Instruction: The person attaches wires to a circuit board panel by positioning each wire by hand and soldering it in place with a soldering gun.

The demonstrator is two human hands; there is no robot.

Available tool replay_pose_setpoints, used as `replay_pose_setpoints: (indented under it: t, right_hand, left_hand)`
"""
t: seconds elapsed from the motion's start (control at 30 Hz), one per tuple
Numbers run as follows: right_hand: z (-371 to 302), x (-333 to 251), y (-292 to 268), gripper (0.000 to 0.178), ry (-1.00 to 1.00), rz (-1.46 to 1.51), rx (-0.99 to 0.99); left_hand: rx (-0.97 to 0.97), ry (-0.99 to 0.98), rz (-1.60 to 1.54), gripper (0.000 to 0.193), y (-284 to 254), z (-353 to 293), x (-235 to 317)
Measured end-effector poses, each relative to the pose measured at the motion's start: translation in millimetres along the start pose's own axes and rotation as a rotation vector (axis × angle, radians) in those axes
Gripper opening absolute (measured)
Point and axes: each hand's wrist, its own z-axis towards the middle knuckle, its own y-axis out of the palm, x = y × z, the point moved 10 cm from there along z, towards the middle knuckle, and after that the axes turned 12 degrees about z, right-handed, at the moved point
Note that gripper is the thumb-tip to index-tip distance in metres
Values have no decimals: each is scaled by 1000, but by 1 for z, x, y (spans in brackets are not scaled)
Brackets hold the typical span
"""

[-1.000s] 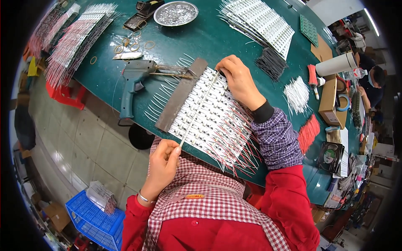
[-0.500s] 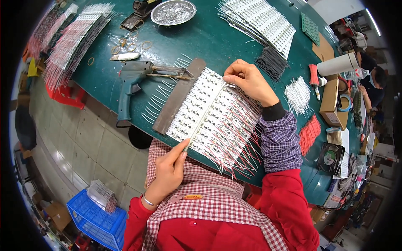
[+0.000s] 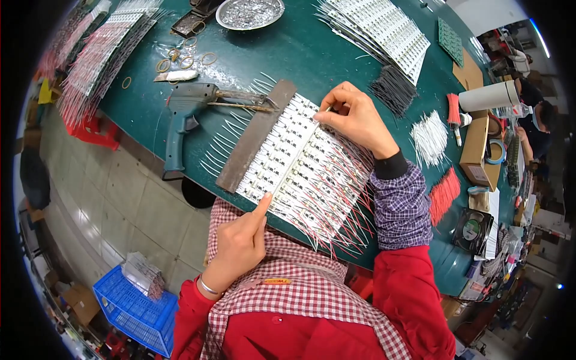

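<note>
Left hand (image 3: 241,237), earlier pinched, now pointing onto circuit boards (image 3: 318,173), right hand (image 3: 357,122) narrowed at far edge, grips unclear

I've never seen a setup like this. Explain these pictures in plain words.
There is no robot, only a person's two bare hands. Each picture comes from a wide camera on the person's head, looking down, so straight edges bend. On the green table lies a white sheet of small parts and wires, under a dark bar. Nearby are a gun-shaped tool, a metal dish and loose white wires. A thin strip crosses the sheet: the left hand points at its near end; the right hand seems to pinch the far one.
</note>
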Motion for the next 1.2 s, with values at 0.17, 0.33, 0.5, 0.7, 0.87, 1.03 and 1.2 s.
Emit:
replay_pose_setpoints:
  t: [0.17, 0.33, 0.5, 0.7, 0.87, 1.03, 1.2]
  right_hand:
    - [-3, -5, 5, 21, -23, -13, -5]
    - [-3, 1, 10, 18, 18, 65, -51]
    - [-3, -3, 11, 18, 0, 26, -58]
    - [-3, -4, 11, 15, 39, 17, -86]
    - [-4, -16, 4, 12, 47, 40, 8]
    - [-2, -36, 11, 8, -114, -103, 17]
    - [-5, -33, 33, 9, -118, -99, 5]
  left_hand:
    - [-94, 66, 78, 61, 4, 6, 4]
    - [-296, 143, 194, 81, 16, 11, 8]
    - [-530, 141, 223, 92, 29, 14, 8]
    - [-610, 147, 277, 95, 38, 13, 7]
    - [-382, 160, 119, 92, 26, -6, 1]
    - [-282, 98, 114, 84, -15, -48, -13]
    - [-161, 64, 74, 62, -41, -86, -33]
